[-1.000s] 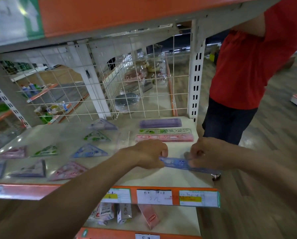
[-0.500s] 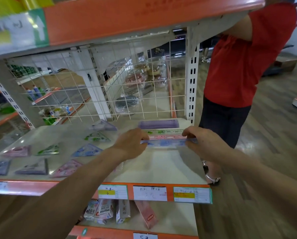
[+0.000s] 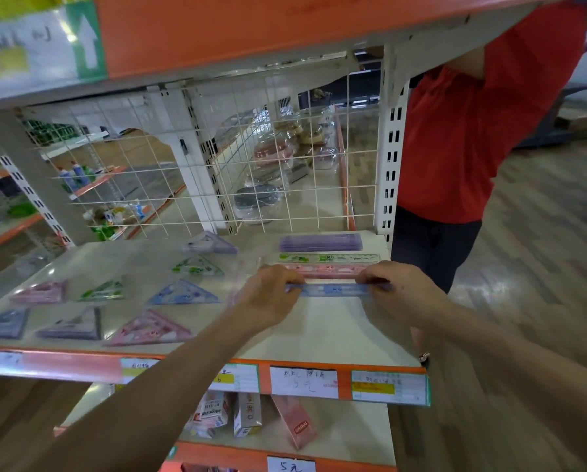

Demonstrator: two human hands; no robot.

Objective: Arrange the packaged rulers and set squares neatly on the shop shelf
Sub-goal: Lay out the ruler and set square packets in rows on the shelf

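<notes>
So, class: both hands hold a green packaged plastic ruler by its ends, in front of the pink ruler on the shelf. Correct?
No. The head view shows the left hand and right hand holding a blue packaged plastic ruler by its ends, not a green one, in front of the pink ruler on the shelf.

Both ends of the blue ruler — under the hands.
</notes>
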